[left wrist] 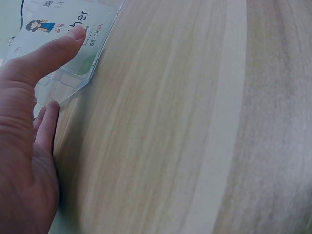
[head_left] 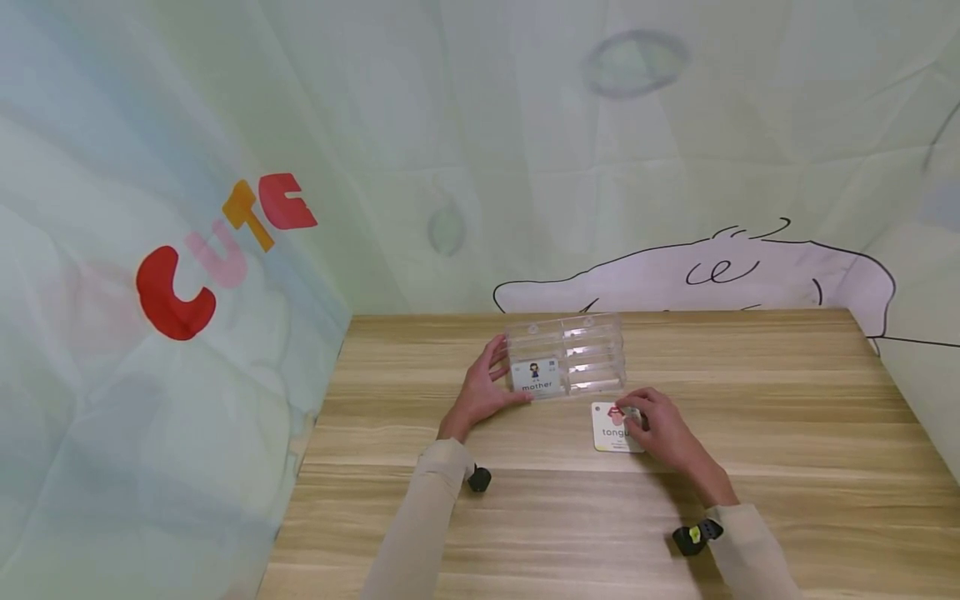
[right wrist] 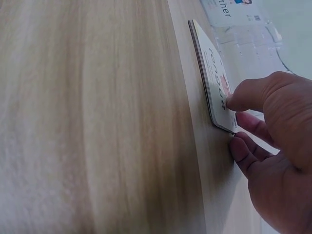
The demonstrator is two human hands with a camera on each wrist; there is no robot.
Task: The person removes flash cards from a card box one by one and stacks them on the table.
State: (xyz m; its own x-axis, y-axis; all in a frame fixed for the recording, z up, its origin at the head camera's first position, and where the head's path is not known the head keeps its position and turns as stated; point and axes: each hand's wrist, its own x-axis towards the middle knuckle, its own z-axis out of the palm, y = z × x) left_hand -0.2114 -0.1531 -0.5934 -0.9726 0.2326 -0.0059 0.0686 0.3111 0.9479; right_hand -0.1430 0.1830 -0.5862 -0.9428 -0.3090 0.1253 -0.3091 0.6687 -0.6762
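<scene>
A clear plastic rack point(head_left: 592, 354) with two columns of stepped slots stands toward the back of the table. In its lower left slot sits a "mother" card point(head_left: 536, 377) with a drawn figure. My left hand point(head_left: 483, 392) grips the rack's left side, its thumb across the front over the card, as the left wrist view shows. In front of the rack is a thin stack of square cards point(right wrist: 214, 80), a "tongue" card point(head_left: 609, 433) with a mouth picture on top. My right hand point(head_left: 660, 427) pinches that stack at its right edge; whether it is lifted I cannot tell.
The wood-grain table point(head_left: 555, 533) ends at a pale printed cloth point(head_left: 480, 167) behind and on the left. Coloured letters point(head_left: 176, 304) spelling "CUTE" mark the left side of the cloth. Both wrists wear small dark devices point(head_left: 480, 478).
</scene>
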